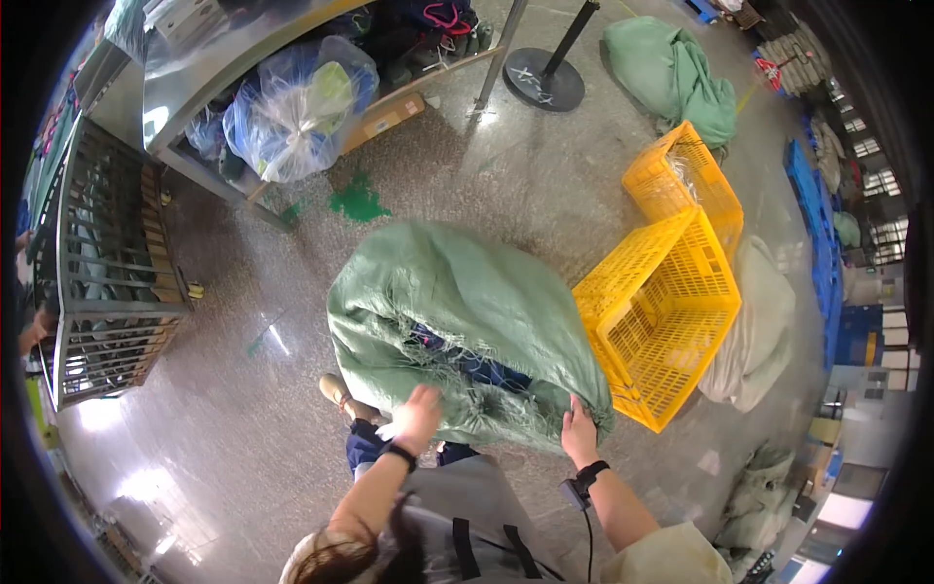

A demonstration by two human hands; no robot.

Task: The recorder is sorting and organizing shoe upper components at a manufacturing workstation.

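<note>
A big green woven sack lies on the floor in front of me. Its ragged, frayed slit gapes along the middle, and dark blue cloth shows inside. My right hand is closed on the sack's near right edge, thumb on top. At the near left edge of the slit is my left hand, close against the sack; motion blurs its fingers, so their grip is unclear. Something small and white shows beside that hand. Both wrists wear black bands.
Two yellow plastic crates lie tipped at the sack's right, by a pale sack. Another green sack lies far right, near a round-based post. A metal table holding a clear plastic bag stands far left, a barred cage cart left.
</note>
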